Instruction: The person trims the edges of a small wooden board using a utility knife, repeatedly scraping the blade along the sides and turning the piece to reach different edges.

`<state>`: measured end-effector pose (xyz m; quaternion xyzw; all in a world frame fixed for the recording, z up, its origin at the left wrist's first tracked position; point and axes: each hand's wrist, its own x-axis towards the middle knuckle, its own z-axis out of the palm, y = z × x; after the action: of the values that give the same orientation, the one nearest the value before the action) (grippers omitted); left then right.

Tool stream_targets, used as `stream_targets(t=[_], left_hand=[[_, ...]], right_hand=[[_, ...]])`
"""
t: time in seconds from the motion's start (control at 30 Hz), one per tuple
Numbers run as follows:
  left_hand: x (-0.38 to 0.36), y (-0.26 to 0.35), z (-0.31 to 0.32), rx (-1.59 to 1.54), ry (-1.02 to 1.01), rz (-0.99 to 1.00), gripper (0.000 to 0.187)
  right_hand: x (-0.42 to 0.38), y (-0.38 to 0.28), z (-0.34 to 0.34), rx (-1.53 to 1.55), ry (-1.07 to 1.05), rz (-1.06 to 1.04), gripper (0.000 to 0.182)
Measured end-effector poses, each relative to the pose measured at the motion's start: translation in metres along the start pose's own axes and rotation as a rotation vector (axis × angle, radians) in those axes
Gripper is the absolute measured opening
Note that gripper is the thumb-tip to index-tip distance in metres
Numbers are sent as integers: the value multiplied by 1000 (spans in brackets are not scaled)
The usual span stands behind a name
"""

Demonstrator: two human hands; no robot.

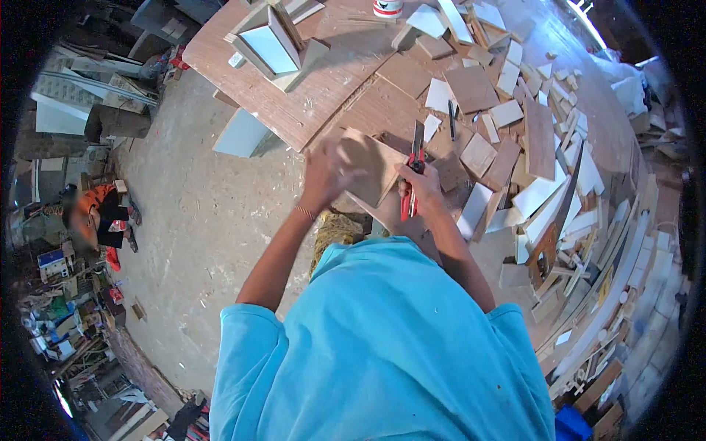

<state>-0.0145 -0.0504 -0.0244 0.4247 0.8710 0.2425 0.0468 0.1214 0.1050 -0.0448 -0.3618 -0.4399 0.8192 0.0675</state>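
Observation:
My right hand (pixel 423 185) is closed around a red-handled tool (pixel 417 156) with a dark, flat, blade-like end that points away from me. Its two red handle ends stick out below my fist; the exact kind of tool I cannot tell. At the left edge of a brown wooden piece (pixel 368 163), my left hand (pixel 326 175) is open, its fingers spread and slightly blurred. That wooden piece lies at the near edge of the worktable (pixel 323 81), between my two hands. Just beyond the tool lies a slim black object (pixel 451 120).
Wood offcuts (pixel 471 90), some white-faced, cover the table's right side. A wooden frame (pixel 278 48) and a white container (pixel 387 8) stand at the back. A white-faced board (pixel 241 134) juts out below the table's left edge. Another person (pixel 92 214) is low at the far left.

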Motion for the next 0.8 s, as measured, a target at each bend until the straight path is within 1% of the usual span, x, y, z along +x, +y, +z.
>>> stream_targets(t=[0.03, 0.07, 0.1, 0.17, 0.2, 0.23, 0.27, 0.3, 0.33, 0.37, 0.4, 0.47, 0.5, 0.53, 0.6, 0.63, 0.7, 0.73, 0.8], left_hand=[[-9, 19, -2, 130, -28, 62, 78], [-19, 41, -5, 261, -60, 119, 80], [-23, 55, -1, 261, -60, 108, 80], [-31, 74, 8, 326, -44, 126, 65], [-30, 73, 13, 324, -48, 121, 65], [-26, 69, 18, 297, -44, 106, 54], [-23, 66, 21, 272, -39, 90, 45], [-20, 65, 15, 273, -41, 84, 45], [-17, 66, 2, 170, -59, 96, 38], [-16, 65, -6, 66, -75, 110, 34], [-16, 61, -7, 66, -70, 114, 34], [-15, 55, -8, 78, -22, 127, 29], [-16, 53, -10, 70, 14, 161, 28], [-17, 52, -9, 69, 7, 157, 28], [-18, 50, -8, 58, -82, 88, 33], [-17, 50, -8, 58, -89, 81, 33], [-19, 49, -9, 81, -131, 63, 30], [-21, 48, -11, 80, -137, 51, 30], [-19, 47, -11, 71, -62, 57, 34]], right_hand=[[2, 6, 1, 40, 35, -37, 19], [-1, 3, 5, 33, 28, -34, 19], [-7, -3, 12, 8, 54, -16, 19], [-15, -6, 17, -16, 84, 18, 19], [-16, -6, 18, -109, 94, 31, 20], [-16, -9, 19, -201, 102, 41, 22], [-17, -13, 21, -202, 100, 44, 22], [-19, -18, 23, -240, 76, -11, 23], [-20, -19, 23, -278, 51, -64, 24], [-15, -13, 19, -318, 67, -85, 36], [-11, -11, 14, -320, 67, -91, 36], [-2, -6, 3, -288, 126, 59, 43], [0, 0, -1, -410, 115, 27, 50], [3, 6, -4, -409, 115, 35, 50], [9, 17, -9, -735, 120, -15, 48], [17, 27, -14, -736, 116, -5, 48], [23, 42, -16, -925, 59, -2, 47], [20, 42, -12, -927, 49, 8, 47], [12, 30, -6, -719, 8, 18, 49]])
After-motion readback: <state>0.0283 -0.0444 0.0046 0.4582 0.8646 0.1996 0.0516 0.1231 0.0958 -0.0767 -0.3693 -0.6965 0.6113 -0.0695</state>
